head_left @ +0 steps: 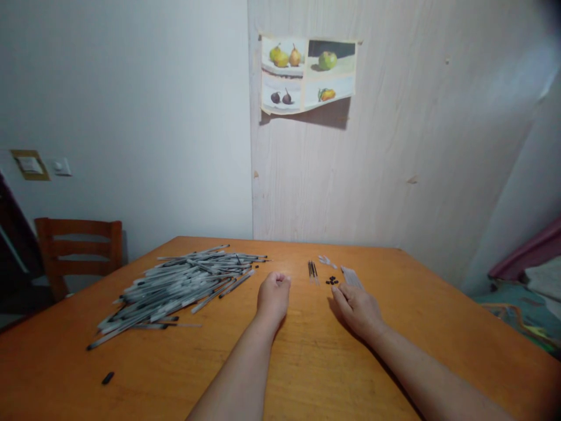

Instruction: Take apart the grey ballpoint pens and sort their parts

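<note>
Well, a big pile of pens [186,283] lies on the counter [298,351]. The pens cross and cover each other, so many are partly hidden and hard to tell apart. Some have dark ends.

The left hand [274,295] is just to the right of the pile. Its fingers are curled in and closed. I cannot tell if it pinches something small, as the fingers hide the inside. The right hand [357,310] is farther right of the pile, closed too, with its back turned up. What may be inside it cannot be seen. It is right by some black bits [332,280], which are well to the right of the pile.

Between the pile and those bits are thin dark sticks [312,269] in a row, with pale ends that are hard to make out. Farther from the pile are small clear bits [326,261] and pale tubes [350,276], partly hidden by the right hand.

A black cap [107,378] lies nearer the camera than the pile. Past the pile, to the left, the counter hides the low part of a chair [83,245].
</note>
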A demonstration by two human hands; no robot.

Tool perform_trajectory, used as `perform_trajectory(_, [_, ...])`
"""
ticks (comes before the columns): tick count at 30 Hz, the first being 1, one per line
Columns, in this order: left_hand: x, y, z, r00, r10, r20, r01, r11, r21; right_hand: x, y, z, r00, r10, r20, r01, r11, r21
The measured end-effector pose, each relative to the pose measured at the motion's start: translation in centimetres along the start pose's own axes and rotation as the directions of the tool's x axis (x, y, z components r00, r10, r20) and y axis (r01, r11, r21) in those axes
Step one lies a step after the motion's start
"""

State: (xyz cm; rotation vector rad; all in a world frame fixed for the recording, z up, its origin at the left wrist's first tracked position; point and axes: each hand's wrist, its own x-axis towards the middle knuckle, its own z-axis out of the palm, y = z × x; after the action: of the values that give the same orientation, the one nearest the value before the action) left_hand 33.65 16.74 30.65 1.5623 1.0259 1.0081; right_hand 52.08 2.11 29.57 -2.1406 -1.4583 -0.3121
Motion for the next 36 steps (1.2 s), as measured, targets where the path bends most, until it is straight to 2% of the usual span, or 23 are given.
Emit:
perform_trajectory(3, [0.6,0.3,-1.1,0.99,0.126,-0.07,-0.11,0.975,0.194,0.1,-0.2,-0.2,1.0,0.01,0.021,-0.01,1.0,0.005])
perform_trajectory(8, [1.1,1.6,-4.3,0.983,0.117,-0.14,-0.046,0.902,0.429,0.1,0.0,-0.1,1.0,-0.014,0.002,0.014,0.999,0.04])
perform_trajectory(14, [1.4,1.8,-10.1,0.983,0.123,-0.133,0.032,0.604,0.797,0.1,0.3,0.1,1.0,-0.012,0.008,0.011,0.998,0.059])
perform_trajectory(17, [1.6,1.1,-12.3,0.984,0.125,-0.13,0.06,0.45,0.891,0.1,0.2,0.1,1.0,-0.017,0.01,0.016,0.997,0.069])
perform_trajectory(19, [1.7,0.7,-13.4,0.982,0.141,-0.128,0.065,0.386,0.92,0.1,0.1,0.0,1.0,-0.014,0.014,0.013,0.997,0.07])
perform_trajectory(22, [1.8,0.4,-14.2,0.982,0.148,-0.12,0.064,0.338,0.939,0.2,0.1,0.0,1.0,-0.007,0.018,0.005,0.997,0.078])
perform_trajectory(25, [1.7,0.3,-14.5,0.985,0.135,-0.109,0.06,0.327,0.943,0.2,0.1,0.0,1.0,-0.002,0.016,0.001,0.997,0.079])
perform_trajectory(36, [1.4,0.1,-14.2,0.989,0.105,-0.1,0.064,0.304,0.951,0.3,0.6,0.4,1.0,-0.015,0.02,0.013,0.997,0.076])
